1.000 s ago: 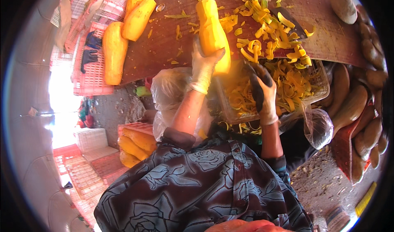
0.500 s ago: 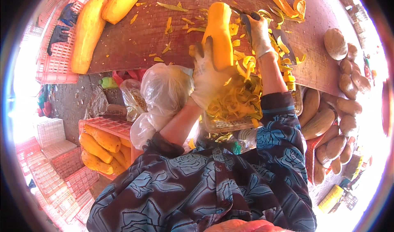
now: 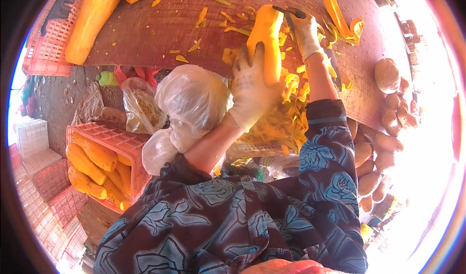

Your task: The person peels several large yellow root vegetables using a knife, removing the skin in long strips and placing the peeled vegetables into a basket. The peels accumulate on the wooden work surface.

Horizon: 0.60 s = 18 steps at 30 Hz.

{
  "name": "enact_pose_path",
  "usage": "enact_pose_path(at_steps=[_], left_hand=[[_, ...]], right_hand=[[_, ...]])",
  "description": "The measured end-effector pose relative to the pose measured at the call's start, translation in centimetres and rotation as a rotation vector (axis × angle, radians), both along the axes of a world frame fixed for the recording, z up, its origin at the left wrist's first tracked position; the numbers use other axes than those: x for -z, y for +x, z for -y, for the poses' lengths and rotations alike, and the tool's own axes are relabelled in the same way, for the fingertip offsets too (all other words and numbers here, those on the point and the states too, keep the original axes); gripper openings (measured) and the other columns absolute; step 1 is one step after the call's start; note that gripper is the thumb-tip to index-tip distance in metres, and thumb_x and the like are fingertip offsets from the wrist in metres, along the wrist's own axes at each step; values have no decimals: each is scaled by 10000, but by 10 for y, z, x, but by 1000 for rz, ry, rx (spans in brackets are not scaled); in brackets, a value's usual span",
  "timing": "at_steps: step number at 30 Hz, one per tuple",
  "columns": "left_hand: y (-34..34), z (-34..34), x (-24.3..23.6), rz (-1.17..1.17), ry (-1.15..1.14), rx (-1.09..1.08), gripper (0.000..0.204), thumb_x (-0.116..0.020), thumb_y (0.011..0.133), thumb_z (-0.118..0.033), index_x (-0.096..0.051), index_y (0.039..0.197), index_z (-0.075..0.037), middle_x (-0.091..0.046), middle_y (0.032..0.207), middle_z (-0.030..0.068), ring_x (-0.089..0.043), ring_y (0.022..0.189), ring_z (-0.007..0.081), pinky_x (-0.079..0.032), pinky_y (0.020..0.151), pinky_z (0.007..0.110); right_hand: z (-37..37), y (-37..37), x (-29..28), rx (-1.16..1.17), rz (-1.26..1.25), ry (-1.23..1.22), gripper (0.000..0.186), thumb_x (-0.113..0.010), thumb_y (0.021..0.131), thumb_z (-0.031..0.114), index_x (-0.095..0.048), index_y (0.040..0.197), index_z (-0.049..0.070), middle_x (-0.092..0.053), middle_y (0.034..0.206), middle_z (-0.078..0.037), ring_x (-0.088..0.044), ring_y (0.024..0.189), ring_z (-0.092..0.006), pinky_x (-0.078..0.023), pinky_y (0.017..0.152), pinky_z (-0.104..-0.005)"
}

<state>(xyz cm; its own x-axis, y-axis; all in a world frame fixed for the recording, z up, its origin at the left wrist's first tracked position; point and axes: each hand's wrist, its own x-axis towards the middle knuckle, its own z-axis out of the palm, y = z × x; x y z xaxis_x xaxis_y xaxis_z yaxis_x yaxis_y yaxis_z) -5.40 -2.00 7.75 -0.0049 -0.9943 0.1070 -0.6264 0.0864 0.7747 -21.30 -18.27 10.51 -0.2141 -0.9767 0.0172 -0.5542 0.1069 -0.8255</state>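
Observation:
A peeled orange squash (image 3: 266, 39) lies lengthwise near the table's front edge, its far end tipped away from me. My left hand (image 3: 253, 87), in a white glove with dark fingertips, grips its near end, the fingers along its left side. Gloved likewise, my right hand (image 3: 304, 34) is closed around a dark-handled peeler (image 3: 293, 12) at the squash's far end. The peeler's blade is too small to make out. Curled yellow peelings (image 3: 272, 128) are heaped below the squash, in front of my body, and more scraps lie around it.
Whole orange squashes (image 3: 94, 22) lie at the table's (image 3: 145, 39) far left. A pink crate (image 3: 138, 143) of squashes stands at lower left, beside stuffed clear plastic bags (image 3: 191, 92). Tan unpeeled squashes (image 3: 387, 75) are piled on the right. Thick rind pieces (image 3: 336, 17) lie at the far right.
The view has shifted, so surroundings sit differently. The peeler remains at the squash's far end, with the right hand slightly higher beside it. The left hand keeps its grip.

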Motion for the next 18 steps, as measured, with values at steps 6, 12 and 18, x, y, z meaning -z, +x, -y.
enact_pose_path(at_steps=[6,12,18], left_hand=[[-1,0,-1,-19,7,0,1106,-865,752,-485,-288,1625,-127,-341,1525,399,-332,1437,595,-402,1139,617],[-2,0,2,2,-39,-13,1080,-861,761,-479,-304,1618,-128,-353,1518,403,-335,1438,592,-401,1147,605],[-4,2,3,65,-29,8,1077,-856,767,-480,-308,1608,-89,-368,1517,382,-378,1399,577,-409,1149,593]], right_hand=[[-12,-1,13,35,73,-14,234,-735,963,233,-795,1083,42,-649,752,34,-481,601,-46,-364,508,-242],[-48,-1,7,-7,118,87,285,-672,954,283,-763,1038,26,-655,739,-12,-552,608,-100,-474,560,-278],[-108,10,-20,-82,159,107,257,-643,993,181,-758,1147,11,-696,847,-11,-573,673,-74,-480,582,-261]])
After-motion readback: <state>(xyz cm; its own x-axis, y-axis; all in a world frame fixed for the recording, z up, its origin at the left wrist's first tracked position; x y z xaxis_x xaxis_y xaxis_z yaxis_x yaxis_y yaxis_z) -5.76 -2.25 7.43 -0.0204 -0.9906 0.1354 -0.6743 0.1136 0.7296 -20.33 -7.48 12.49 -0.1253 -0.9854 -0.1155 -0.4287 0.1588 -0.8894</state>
